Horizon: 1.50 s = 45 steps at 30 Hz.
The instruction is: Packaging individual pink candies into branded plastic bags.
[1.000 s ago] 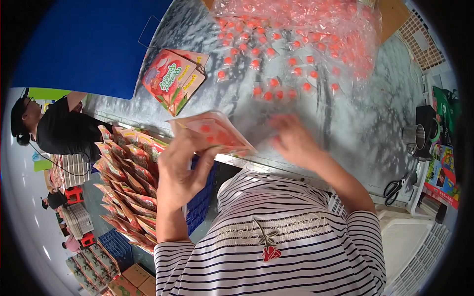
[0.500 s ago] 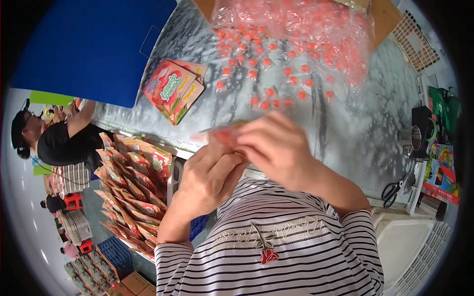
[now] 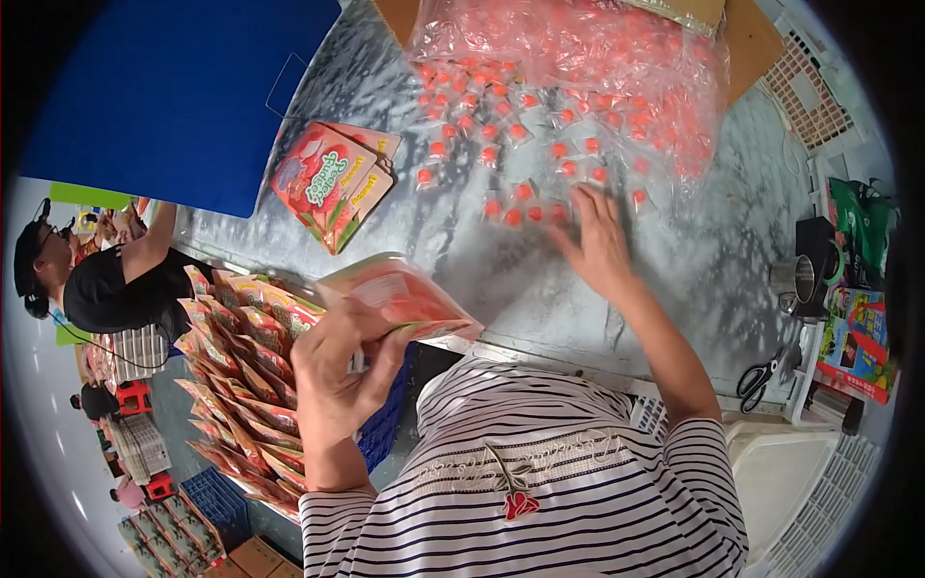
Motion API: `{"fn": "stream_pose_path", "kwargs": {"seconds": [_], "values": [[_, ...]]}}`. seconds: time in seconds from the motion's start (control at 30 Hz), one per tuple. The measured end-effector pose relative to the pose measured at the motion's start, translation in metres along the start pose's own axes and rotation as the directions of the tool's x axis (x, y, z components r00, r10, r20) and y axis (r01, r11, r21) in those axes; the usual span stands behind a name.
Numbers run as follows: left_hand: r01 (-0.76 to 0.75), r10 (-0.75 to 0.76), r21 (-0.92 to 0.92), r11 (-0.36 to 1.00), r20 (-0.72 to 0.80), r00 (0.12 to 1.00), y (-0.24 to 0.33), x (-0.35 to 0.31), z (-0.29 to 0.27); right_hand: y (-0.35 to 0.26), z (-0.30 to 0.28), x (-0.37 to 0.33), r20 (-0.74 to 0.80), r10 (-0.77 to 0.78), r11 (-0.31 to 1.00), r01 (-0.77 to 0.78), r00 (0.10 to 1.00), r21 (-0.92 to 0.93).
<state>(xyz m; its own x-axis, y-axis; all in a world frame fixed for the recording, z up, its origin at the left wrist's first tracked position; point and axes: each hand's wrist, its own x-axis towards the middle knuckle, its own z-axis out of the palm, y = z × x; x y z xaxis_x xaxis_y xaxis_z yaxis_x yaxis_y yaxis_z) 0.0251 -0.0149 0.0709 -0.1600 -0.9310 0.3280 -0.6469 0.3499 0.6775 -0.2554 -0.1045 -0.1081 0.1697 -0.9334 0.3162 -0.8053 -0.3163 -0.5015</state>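
Note:
My left hand point(image 3: 342, 361) grips a red and green printed pouch point(image 3: 405, 294) by its near side, thumb beneath, above the table's near edge. Whether the pouch's mouth is parted is blurred. Over the table, my right hand point(image 3: 599, 241) has its fingers stretched forward and the thumb apart, beside a small cluster of red wrapped candies point(image 3: 525, 202). Its fingertips are close to the nearest ones; contact cannot be made out. Flat pouches of the same print point(image 3: 337, 183) lie fanned in a pile on the table's left.
A big clear bag of red candies point(image 3: 578, 48) spills from a cardboard box point(image 3: 756, 53) at the far side. Many filled pouches point(image 3: 246, 376) stand packed at my left. A blue panel point(image 3: 173, 96) covers the far left. Scissors point(image 3: 756, 383) lie at right. A person point(image 3: 106, 279) works beyond.
My hands were together at the pouch and are now apart. The left has drawn the pouch nearer and leftward; the right has let go and reached forward to the loose candies.

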Motion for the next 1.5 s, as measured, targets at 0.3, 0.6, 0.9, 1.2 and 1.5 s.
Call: {"fn": "stream_pose_path", "kwargs": {"seconds": [0.3, 0.6, 0.9, 1.2, 1.5], "values": [[0.006, -0.002, -0.047, 0.999, 0.076, 0.997, -0.005, 0.001, 0.012, -0.049, 0.057, 0.025, -0.064, -0.074, 0.991, 0.067, 0.995, -0.114], [0.017, -0.012, -0.065, 0.998, 0.087, 0.996, -0.009, 0.003, 0.015, -0.042, 0.069, 0.018, 0.078, -0.152, 0.986, 0.156, 0.985, -0.057], [-0.021, 0.029, -0.079, 0.997, 0.099, 0.995, -0.012, 0.004, 0.015, -0.017, 0.038, 0.016, -0.046, -0.024, 0.926, 0.039, 0.999, 0.376], [-0.024, 0.032, -0.070, 0.997, 0.121, 0.992, -0.008, -0.001, 0.018, -0.065, 0.074, 0.030, 0.206, -0.389, 0.901, 0.418, 0.898, -0.117], [-0.027, 0.038, -0.072, 0.997, 0.150, 0.988, -0.010, 0.005, 0.027, -0.093, -0.046, 0.061, 0.399, 0.180, 0.161, -0.427, 0.899, 0.890]]}}
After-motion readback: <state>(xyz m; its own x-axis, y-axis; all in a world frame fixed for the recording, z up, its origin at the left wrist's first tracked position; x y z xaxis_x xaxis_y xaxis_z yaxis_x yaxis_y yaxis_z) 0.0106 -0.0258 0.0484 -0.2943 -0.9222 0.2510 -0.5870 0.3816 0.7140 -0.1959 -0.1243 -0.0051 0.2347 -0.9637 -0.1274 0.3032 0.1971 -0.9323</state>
